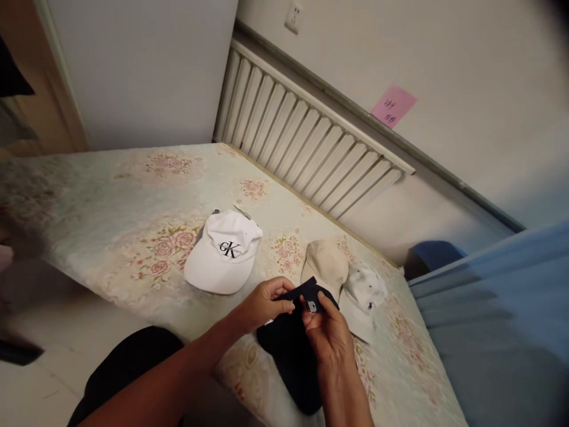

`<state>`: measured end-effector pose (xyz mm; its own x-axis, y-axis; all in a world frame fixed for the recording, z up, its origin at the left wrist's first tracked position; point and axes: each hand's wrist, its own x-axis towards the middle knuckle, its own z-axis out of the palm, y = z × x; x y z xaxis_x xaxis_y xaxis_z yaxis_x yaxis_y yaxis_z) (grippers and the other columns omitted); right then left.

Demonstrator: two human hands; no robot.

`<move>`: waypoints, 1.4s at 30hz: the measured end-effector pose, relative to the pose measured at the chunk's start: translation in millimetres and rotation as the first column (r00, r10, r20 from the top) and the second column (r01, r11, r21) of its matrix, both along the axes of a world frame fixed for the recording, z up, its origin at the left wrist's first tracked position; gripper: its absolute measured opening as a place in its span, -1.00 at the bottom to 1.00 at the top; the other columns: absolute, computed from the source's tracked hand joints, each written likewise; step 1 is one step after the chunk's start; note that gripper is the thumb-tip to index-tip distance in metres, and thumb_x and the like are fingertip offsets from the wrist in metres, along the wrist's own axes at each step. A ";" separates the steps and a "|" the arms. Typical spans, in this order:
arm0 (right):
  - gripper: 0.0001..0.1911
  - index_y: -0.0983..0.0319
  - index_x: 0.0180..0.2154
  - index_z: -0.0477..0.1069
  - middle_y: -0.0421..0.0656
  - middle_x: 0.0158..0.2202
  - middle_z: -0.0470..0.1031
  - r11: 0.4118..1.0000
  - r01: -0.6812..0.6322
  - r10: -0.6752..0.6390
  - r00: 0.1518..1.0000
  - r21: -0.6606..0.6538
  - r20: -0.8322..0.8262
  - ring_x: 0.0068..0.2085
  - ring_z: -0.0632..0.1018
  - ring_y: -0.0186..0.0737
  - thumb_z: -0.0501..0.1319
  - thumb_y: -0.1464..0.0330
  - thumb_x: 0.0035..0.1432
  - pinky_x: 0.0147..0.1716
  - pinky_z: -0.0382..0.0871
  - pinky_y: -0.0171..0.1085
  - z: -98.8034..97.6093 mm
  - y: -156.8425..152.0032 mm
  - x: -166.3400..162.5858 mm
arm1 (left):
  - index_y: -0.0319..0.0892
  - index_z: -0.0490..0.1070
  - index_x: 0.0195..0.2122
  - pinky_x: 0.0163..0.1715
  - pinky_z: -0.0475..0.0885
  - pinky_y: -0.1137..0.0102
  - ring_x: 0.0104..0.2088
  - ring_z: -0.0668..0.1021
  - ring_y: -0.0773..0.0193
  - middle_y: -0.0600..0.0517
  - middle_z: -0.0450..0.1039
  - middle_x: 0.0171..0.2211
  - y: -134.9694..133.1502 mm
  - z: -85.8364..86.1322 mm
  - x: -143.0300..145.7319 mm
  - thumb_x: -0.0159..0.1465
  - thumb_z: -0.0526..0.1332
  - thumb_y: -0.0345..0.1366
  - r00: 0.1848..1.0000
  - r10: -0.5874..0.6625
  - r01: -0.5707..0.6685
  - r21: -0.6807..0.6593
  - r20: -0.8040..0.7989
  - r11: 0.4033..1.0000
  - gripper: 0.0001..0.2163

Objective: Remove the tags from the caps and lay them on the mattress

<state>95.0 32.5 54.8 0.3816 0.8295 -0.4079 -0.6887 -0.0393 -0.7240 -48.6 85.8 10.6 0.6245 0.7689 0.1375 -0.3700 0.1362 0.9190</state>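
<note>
A dark navy cap (291, 350) lies on the floral bed sheet (133, 201) in front of me. My left hand (265, 303) pinches the cap's back strap from the left. My right hand (326, 329) is closed on the small metal buckle (311, 306) of that strap. A white cap with a black logo (224, 249) rests to the upper left of my hands. A beige cap (326, 264) and a white speckled cap (367, 290) lie just behind the navy one, overlapping each other.
A white radiator (302, 142) runs along the wall behind the bed, with a pink note (393, 105) stuck above it. A blue cloth (498, 320) covers the right side. A blue object (433, 254) sits between bed and wall. The floor lies lower left.
</note>
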 end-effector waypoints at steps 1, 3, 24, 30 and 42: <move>-0.82 0.32 -0.35 0.41 -0.15 -0.46 0.57 1.000 -0.019 0.019 1.000 -0.011 0.000 -0.49 0.56 -0.33 0.30 0.56 -0.08 -0.58 0.44 -0.46 -0.2 3.1 -3.8 | -0.23 0.39 -0.29 -0.42 0.27 0.53 -0.41 0.45 0.42 0.10 0.45 -0.41 1.2 -2.0 -0.4 0.04 0.30 -0.38 0.999 -0.002 0.002 -0.013 0.046 1.000 -0.80; -0.84 0.33 -0.36 0.41 -0.16 -0.49 0.55 0.998 -0.050 0.051 0.999 -0.026 0.012 -0.53 0.54 -0.34 0.32 0.53 -0.08 -0.64 0.39 -0.47 -1.1 8.7 -11.6 | -0.23 0.41 -0.27 -0.32 0.30 0.50 -0.34 0.47 0.38 0.08 0.48 -0.37 3.3 -4.0 -0.6 0.01 0.33 -0.39 0.992 -0.009 0.014 -0.037 0.123 0.999 -0.76; -0.79 0.38 -0.46 0.47 -0.15 -0.51 0.54 0.992 -0.124 0.127 0.980 -0.027 0.153 -0.51 0.50 -0.40 0.44 0.47 -0.19 -0.56 0.38 -0.45 -19.3 1.5 -22.8 | -0.22 0.32 -0.39 -0.65 0.08 0.55 -0.61 0.22 0.52 0.18 0.28 -0.52 11.6 -23.9 10.2 0.09 0.25 -0.20 0.999 0.038 -0.039 -0.031 -0.029 0.999 -0.79; -0.73 0.34 -0.44 0.45 -0.20 -0.53 0.52 0.995 -0.083 0.089 0.985 -0.046 0.146 -0.52 0.49 -0.43 0.46 0.51 -0.26 -0.56 0.37 -0.48 -28.6 -5.5 -25.8 | -0.23 0.32 -0.39 -0.62 0.13 0.54 -0.58 0.32 0.46 0.14 0.35 -0.55 10.1 -19.9 9.1 0.09 0.24 -0.18 0.999 -0.001 -0.002 -0.048 -0.049 0.999 -0.79; -0.71 0.28 -0.54 0.32 -0.29 -0.59 0.39 0.991 -0.122 0.123 0.992 -0.051 0.028 -0.59 0.37 -0.48 0.39 0.61 -0.28 -0.61 0.30 -0.47 -34.5 0.4 -4.6 | -0.25 0.32 -0.33 -0.54 0.23 0.52 -0.59 0.35 0.50 0.05 0.44 -0.41 18.4 -4.0 -14.3 0.19 0.18 -0.22 0.992 -0.006 0.004 0.014 0.127 1.000 -0.83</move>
